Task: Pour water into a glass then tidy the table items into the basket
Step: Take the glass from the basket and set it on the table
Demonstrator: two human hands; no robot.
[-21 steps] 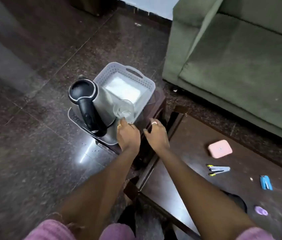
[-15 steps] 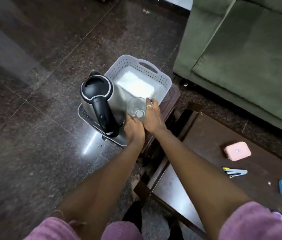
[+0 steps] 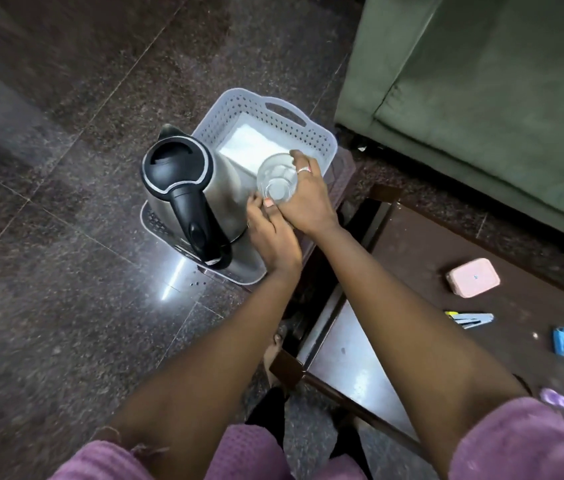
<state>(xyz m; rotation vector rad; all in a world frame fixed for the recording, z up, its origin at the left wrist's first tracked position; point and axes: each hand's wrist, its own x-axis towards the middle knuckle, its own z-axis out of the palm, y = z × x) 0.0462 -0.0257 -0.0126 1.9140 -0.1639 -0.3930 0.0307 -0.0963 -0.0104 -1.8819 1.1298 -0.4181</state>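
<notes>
Two hands meet at frame centre: the left hand (image 3: 275, 237) lies nearer, its fingers loosely curled just under the glass (image 3: 277, 180) and, as far as shows, closed on nothing. Just past it, the right hand (image 3: 303, 199) has its fingers clamped round the upright glass inside the basket (image 3: 323, 142). The kettle (image 3: 187, 188) stands just left, handle toward the viewer, so the left hand looks better placed to lift it.

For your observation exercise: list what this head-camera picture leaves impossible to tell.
- Water in the glass: clear walls, glare; head view.
- Kettle contents: black lid hides them.
- Stool top: basket covers it.
- Purple item: blurred, partly behind sleeve.
- Left hand grip: right hand overlaps it.
</notes>
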